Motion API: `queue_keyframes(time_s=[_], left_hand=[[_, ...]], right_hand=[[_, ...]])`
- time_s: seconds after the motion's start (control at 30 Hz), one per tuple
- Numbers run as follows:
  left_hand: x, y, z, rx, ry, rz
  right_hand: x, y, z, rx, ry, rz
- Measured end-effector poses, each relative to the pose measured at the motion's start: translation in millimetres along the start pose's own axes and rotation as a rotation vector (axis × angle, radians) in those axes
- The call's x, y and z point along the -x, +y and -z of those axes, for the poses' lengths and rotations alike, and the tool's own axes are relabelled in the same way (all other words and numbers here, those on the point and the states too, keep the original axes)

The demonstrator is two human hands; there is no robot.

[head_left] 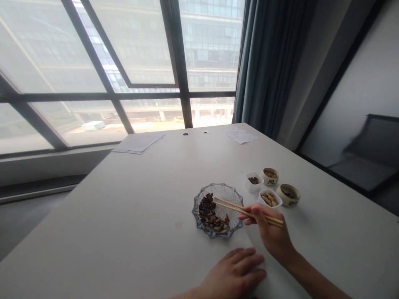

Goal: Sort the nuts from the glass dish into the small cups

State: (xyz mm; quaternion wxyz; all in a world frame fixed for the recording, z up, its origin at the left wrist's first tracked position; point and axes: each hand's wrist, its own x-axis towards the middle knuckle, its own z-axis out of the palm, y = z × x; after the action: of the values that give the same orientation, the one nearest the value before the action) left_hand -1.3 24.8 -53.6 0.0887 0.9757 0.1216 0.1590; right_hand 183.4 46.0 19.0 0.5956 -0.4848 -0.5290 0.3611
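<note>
My right hand (268, 228) grips a pair of wooden chopsticks (232, 206), slanting left over a scalloped glass dish (195, 214). Their tips are close to a heap of dark brown, elongated pieces (207, 207) along the dish's left and lower side; whether they touch any piece I cannot tell. Below the dish, my left hand (238, 270) lies flat on the white table with fingers stretched out and holds nothing. Beyond my right hand stand two small white tubs, one with dark brown pieces (254, 180), the nearer one with peanuts (269, 198).
Two cream cups with dark markings, a farther cup (270, 176) and a nearer cup (288, 195), stand right of the tubs. Paper sheets (139, 142) lie at the far left of the table (131, 220), more paper (241, 136) at the far right. A window and dark curtain (264, 62) are behind.
</note>
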Motion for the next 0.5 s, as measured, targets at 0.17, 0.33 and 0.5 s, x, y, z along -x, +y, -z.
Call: queue_keyframes(time_s=[0.17,0.33,0.5], left_hand=[[0.0,-0.7,-1.8,-0.015,0.012,-0.003],[-0.3,-2.4,-5.3,-0.038,0.038,-0.015],[-0.2,-2.1,-7.4,-0.059,0.058,-0.01]], right_hand=[[-0.4,0.8,-3.4,0.008,-0.043,0.007],[4.1,-2.2,-1.1,0.043,-0.057,0.011],[6.5,2.4,1.5,0.053,-0.038,-0.009]])
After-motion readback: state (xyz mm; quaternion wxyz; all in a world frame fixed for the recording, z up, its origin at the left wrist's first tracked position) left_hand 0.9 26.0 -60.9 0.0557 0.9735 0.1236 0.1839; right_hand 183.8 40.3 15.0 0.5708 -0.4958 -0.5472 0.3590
